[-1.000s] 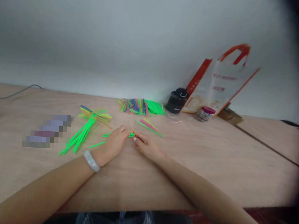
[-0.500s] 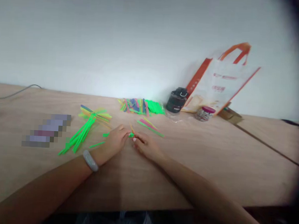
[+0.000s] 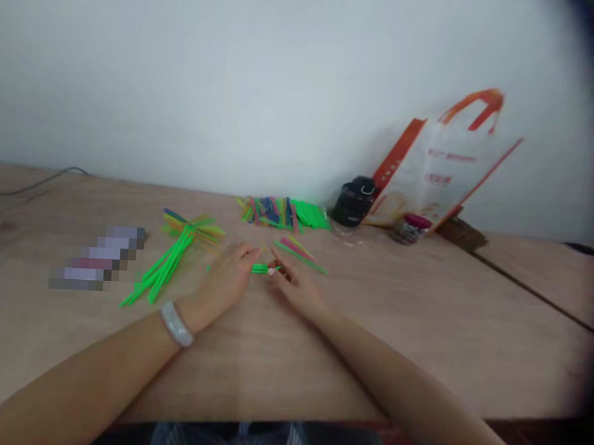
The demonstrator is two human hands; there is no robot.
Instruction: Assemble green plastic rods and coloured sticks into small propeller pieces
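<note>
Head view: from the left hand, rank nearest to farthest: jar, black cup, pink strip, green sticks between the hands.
From the left hand:
1. Green sticks: just right, toward the right hand.
2. Pink strip: beyond, to the right.
3. Black cup: farther back, on the right.
4. Jar: right of the cup, in front of the bag.

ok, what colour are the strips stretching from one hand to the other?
Bright green; the strips show best in the head view.
</note>
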